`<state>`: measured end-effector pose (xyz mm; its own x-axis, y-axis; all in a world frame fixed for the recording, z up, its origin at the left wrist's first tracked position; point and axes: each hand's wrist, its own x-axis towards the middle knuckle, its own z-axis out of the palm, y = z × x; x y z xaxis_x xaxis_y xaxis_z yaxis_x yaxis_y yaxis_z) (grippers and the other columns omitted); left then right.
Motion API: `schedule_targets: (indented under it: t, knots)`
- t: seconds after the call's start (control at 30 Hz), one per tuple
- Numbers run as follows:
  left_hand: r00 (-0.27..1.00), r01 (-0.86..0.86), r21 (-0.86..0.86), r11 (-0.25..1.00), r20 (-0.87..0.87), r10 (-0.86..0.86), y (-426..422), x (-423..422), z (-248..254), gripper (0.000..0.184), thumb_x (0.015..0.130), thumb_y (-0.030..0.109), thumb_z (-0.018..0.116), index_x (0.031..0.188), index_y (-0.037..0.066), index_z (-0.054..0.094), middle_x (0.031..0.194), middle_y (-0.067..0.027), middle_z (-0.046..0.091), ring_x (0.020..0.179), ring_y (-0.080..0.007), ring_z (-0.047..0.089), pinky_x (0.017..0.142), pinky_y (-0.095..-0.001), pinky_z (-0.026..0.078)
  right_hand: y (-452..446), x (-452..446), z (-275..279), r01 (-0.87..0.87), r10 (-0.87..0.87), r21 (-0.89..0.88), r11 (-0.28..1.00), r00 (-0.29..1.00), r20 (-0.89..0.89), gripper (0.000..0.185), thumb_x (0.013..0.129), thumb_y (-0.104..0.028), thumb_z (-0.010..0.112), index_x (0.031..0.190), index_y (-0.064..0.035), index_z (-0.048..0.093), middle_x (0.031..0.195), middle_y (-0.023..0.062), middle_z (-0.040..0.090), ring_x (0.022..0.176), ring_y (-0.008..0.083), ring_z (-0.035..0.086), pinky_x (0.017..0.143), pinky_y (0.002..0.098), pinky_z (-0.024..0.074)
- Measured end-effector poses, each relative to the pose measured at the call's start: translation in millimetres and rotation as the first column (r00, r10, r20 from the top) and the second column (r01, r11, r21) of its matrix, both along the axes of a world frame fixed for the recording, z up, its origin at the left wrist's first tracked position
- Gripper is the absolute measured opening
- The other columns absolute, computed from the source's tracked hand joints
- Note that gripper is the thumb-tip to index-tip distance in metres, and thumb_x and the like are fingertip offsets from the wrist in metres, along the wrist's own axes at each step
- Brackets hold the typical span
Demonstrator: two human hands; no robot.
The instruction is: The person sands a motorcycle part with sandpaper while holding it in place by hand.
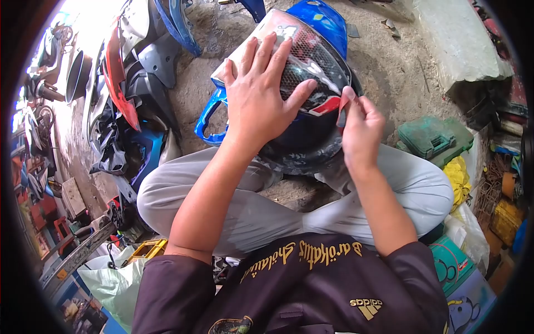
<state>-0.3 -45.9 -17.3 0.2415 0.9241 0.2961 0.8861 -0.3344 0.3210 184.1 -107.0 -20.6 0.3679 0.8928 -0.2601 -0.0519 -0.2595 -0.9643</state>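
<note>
My left hand (257,92) lies flat with fingers spread on a glossy motorcycle body panel (311,75) patterned in white, black mesh and red. At the panel's right edge my right hand (362,125) is closed, thumb and fingers pinching a small reddish-dark strip (342,112). Whether that strip is part of the panel's covering or a separate piece, I cannot tell. Bright blue plastic parts (211,114) stick out left of the panel and behind it. Under the panel is a dark rounded support (303,147), partly hidden by my hands.
My crossed legs (378,192) frame the near side. Several loose fairings, including a red one (117,78), lie to the left. On the right are a green tool case (428,136), a yellow bag (457,178) and a concrete block (456,44).
</note>
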Motion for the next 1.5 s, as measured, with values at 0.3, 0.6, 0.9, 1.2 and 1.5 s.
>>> schedule_targets:
  t: [0.3, 0.6, 0.9, 1.2, 1.5]
  knots:
    - [1.000, 0.006, -0.025, 1.000, 0.012, -0.005, 4, -4, 4, 0.079, 0.099, 0.062, 0.070, 0.162, 0.017, 0.055, 0.170, -0.0137, 0.050, 0.161, -0.0393, 0.039, 0.127, -0.0679, 0.025, 0, -4, -3, -0.019, 0.018, -0.020, 1.000, 0.998, -0.066, 0.032, 0.110, -0.029, 0.075, 0.088, -0.0062, 0.074, 0.080, -0.0091, 0.063, 0.076, 0.0002, 0.050, 0.067, 0.0221, 0.0406]
    - [1.000, -0.007, -0.053, 0.999, 0.020, 0.008, 5, -5, 5, 0.080, 0.099, 0.063, 0.068, 0.163, 0.018, 0.054, 0.170, -0.0136, 0.050, 0.162, -0.0393, 0.038, 0.127, -0.0675, 0.025, -11, -19, -5, -0.083, 0.084, -0.016, 0.996, 0.994, 0.073, 0.041, 0.106, -0.037, 0.080, 0.080, -0.0046, 0.073, 0.072, -0.0074, 0.062, 0.073, 0.0019, 0.049, 0.063, 0.0271, 0.0425]
    - [1.000, -0.006, -0.037, 0.999, 0.018, 0.006, 5, -5, 4, 0.078, 0.100, 0.063, 0.068, 0.162, 0.018, 0.055, 0.170, -0.0127, 0.050, 0.162, -0.0384, 0.038, 0.128, -0.0673, 0.025, -11, -23, -6, -0.094, 0.079, 0.100, 0.991, 0.987, 0.139, 0.042, 0.108, -0.036, 0.077, 0.082, -0.0029, 0.074, 0.075, -0.0045, 0.069, 0.069, 0.0017, 0.054, 0.063, 0.0254, 0.0461]
    - [1.000, -0.002, -0.042, 0.999, 0.016, 0.002, 5, -4, 3, 0.078, 0.100, 0.064, 0.067, 0.163, 0.019, 0.055, 0.171, -0.0120, 0.050, 0.162, -0.0384, 0.038, 0.128, -0.0670, 0.025, -18, -28, -9, -0.118, 0.100, 0.119, 0.986, 0.984, 0.147, 0.039, 0.109, -0.033, 0.076, 0.086, -0.0013, 0.074, 0.076, -0.0034, 0.069, 0.069, 0.0015, 0.055, 0.062, 0.0259, 0.0461]
    - [0.999, 0.000, -0.043, 0.999, 0.033, 0.001, 7, -5, 4, 0.077, 0.100, 0.062, 0.068, 0.163, 0.019, 0.055, 0.170, -0.0119, 0.051, 0.161, -0.0385, 0.039, 0.128, -0.0660, 0.025, -10, -10, -8, -0.147, 0.139, 0.032, 0.989, 0.973, 0.183, 0.030, 0.109, -0.023, 0.075, 0.091, 0.0006, 0.075, 0.077, -0.0025, 0.071, 0.072, 0.0027, 0.056, 0.064, 0.0278, 0.0474]
